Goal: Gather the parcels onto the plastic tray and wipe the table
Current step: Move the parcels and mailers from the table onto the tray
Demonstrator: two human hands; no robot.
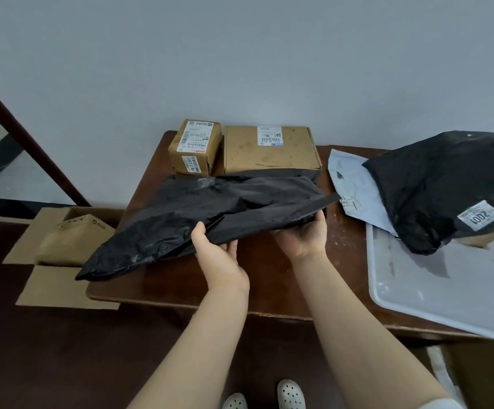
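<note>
Pinching the near edge of a large, crinkled black plastic parcel (210, 208) with the left hand (219, 255), cupping it from beneath with the right hand (301, 234), over the dark wooden table (269, 276), with another black bag (446, 187) on the pale plastic tray (446, 290) atop a grey mailer (355, 184).

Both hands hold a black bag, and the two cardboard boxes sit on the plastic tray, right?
No: the head view shows the small box and flat box on the table, not the plastic tray. Left hand and right hand do hold the black bag.
</note>
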